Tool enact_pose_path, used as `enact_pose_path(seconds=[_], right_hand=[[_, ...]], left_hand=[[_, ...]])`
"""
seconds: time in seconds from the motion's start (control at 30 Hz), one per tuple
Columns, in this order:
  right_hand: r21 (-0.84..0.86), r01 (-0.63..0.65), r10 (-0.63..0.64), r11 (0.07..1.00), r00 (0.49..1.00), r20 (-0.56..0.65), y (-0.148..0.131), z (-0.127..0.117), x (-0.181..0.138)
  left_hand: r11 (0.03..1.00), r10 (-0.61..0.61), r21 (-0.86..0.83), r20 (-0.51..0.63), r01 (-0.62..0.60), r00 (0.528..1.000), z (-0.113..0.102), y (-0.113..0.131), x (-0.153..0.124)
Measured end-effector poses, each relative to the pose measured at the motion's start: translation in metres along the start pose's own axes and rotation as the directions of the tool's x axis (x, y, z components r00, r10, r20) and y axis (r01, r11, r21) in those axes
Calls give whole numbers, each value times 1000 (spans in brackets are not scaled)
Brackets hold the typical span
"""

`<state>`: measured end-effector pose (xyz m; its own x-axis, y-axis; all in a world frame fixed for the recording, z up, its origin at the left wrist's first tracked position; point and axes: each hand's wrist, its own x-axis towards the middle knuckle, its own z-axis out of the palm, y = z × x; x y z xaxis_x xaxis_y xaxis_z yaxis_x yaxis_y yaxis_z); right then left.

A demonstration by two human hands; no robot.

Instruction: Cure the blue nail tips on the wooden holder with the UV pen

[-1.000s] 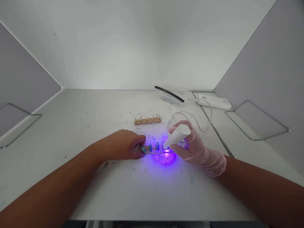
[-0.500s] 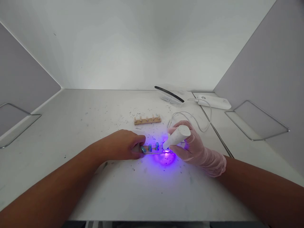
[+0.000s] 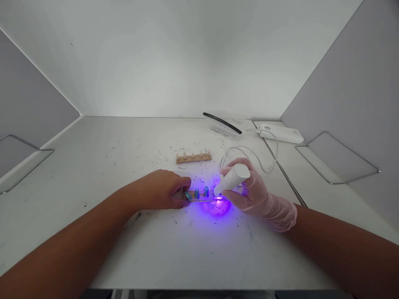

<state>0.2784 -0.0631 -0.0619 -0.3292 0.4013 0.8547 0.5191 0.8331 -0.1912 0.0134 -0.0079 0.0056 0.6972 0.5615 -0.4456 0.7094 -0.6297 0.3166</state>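
Note:
My bare left hand [image 3: 166, 189] pinches the left end of a narrow nail display stand [image 3: 201, 198]. Blue-green shiny false nails [image 3: 197, 193] stand along it, the leftmost one tilted beside my thumb. In a pink glove, my right hand [image 3: 249, 193] is closed around a white handheld UV lamp [image 3: 233, 177]. The lamp's lower end sits over the right part of the stand and throws violet light on it and on the table in front. Whatever lies right under the lamp is hidden.
Behind my hands lies a wooden strip [image 3: 193, 158] with several small pegs. A nail file with a black edge [image 3: 222, 123] leans further back. A white cable [image 3: 249, 151] loops beside a white device [image 3: 280, 133]. Wire frames [image 3: 338, 182] stand at both sides; dark specks dot the table.

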Motion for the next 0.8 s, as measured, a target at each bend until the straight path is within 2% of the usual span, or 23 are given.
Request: enact_pose_path(seconds=[0.8], right_hand=[[25,-38,38,999,999,-9,-1,1,-1]], left_hand=[[1000,-9,-9,9,9,1000,0,1,0]])
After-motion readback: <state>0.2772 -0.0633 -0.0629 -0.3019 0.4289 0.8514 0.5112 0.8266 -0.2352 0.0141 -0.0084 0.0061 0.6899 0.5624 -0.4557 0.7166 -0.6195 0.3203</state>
